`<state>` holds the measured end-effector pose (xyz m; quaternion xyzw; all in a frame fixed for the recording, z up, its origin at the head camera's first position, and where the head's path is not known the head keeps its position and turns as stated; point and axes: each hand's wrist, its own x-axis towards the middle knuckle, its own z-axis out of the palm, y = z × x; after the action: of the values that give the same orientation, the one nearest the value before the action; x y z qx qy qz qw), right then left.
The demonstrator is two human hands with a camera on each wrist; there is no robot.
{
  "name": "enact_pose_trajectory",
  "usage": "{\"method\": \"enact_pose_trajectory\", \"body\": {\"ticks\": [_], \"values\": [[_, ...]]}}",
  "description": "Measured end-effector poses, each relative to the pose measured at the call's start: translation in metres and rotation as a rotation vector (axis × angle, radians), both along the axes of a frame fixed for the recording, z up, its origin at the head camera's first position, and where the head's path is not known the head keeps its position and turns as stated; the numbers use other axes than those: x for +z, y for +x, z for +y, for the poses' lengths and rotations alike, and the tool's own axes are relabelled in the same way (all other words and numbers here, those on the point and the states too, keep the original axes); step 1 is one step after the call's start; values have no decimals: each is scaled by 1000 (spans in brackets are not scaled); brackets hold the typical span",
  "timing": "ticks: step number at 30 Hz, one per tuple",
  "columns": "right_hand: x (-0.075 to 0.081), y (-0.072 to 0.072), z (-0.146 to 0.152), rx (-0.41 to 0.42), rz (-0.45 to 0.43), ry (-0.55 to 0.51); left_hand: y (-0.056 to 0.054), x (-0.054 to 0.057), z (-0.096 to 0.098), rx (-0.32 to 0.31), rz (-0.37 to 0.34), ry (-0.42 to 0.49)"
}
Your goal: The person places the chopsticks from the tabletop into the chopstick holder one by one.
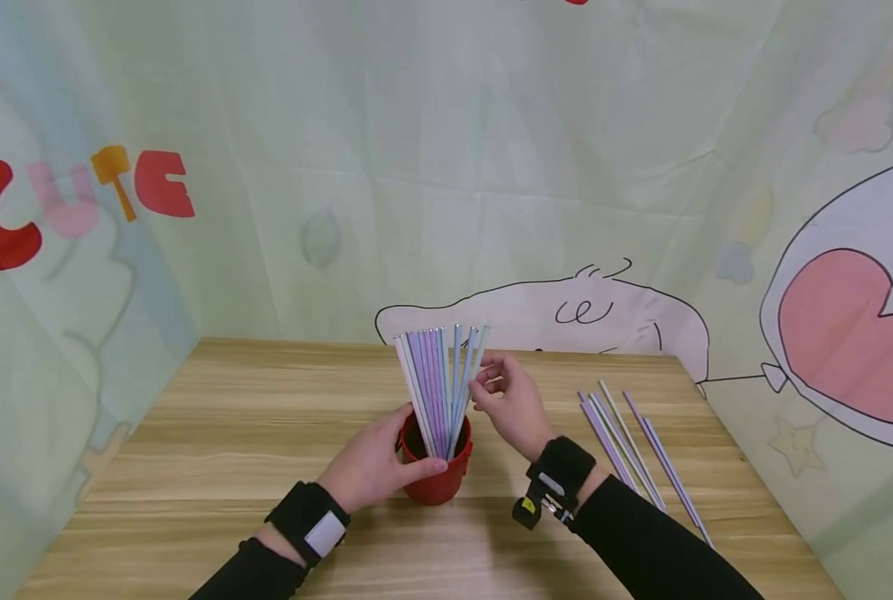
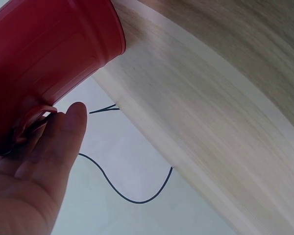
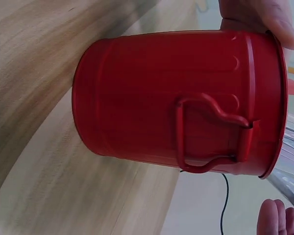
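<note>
A person in black sleeves works at a wooden table (image 1: 266, 408), seen from above. A small red bucket (image 1: 435, 490) stands upright near the middle of the table, holding a fanned bundle of slender straws (image 1: 426, 383) in white, lilac, purple and pale blue, their tops well above the rim. The left hand (image 1: 374, 458) grips the bucket from its left side, thumb laid across the front of the rim and the fingers partly hidden behind. The right hand (image 1: 512, 404), at the right of the bundle, is nearly closed, thumb and forefinger pinching a pale straw (image 1: 480, 354) at the bundle's outer edge. Loose straws (image 1: 608, 446), purple, bluish and whitish, lie on the tabletop farther right, beyond the right hand and partly behind the sleeve. The right wrist view shows a looped red handle (image 3: 180, 132) on the bucket's side. Behind the table hangs a pale green backdrop (image 1: 416, 167) with cartoon drawings and colourful lettering.
</note>
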<state>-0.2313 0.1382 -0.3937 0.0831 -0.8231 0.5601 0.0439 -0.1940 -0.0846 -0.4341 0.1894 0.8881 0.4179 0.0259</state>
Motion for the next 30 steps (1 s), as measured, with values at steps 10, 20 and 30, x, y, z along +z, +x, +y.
{"method": "enact_pose_trajectory", "body": {"ticks": [10,20,30], "values": [[-5,5,13,18,5,17,1,-1,-1,15,-5,-16],[-22,1,55,-58,67,219,1,-2,-1,28,-8,-29],[-42,-4,122,-104,61,554,1,0,0,20,-8,-28]]}}
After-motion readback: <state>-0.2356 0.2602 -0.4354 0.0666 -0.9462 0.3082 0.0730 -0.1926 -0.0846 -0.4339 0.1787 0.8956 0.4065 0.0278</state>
